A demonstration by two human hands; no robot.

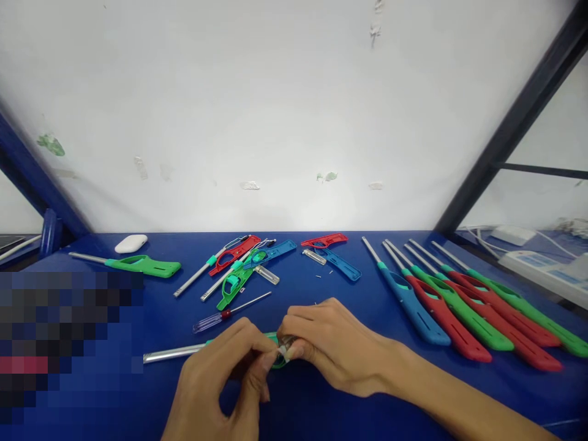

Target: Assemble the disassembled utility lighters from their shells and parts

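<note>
In front of me, a gas lighter with a long metal tube (pixel 172 353) and a green handle shell (pixel 279 364) lies on the blue table, mostly covered by my hands. My left hand (pixel 220 380) pinches at a small clear plastic piece (pixel 283 351), thumb and forefinger together. Closed on the same piece from the right is my right hand (pixel 335 349); it looks like the end of a clear fuel tank, though the fingers hide most of it. A screwdriver (pixel 225 315) with a clear purple handle rests just beyond my left hand.
Several assembled lighters (pixel 420 309) lie fanned out at right. Opened lighters with red shells (pixel 236 254), loose blue shells (pixel 340 263), clear tanks (pixel 267 274) and tiny screws are beyond my hands. At left are a green lighter (pixel 144 266) and white case (pixel 131 244). A power strip (pixel 542 269) sits far right.
</note>
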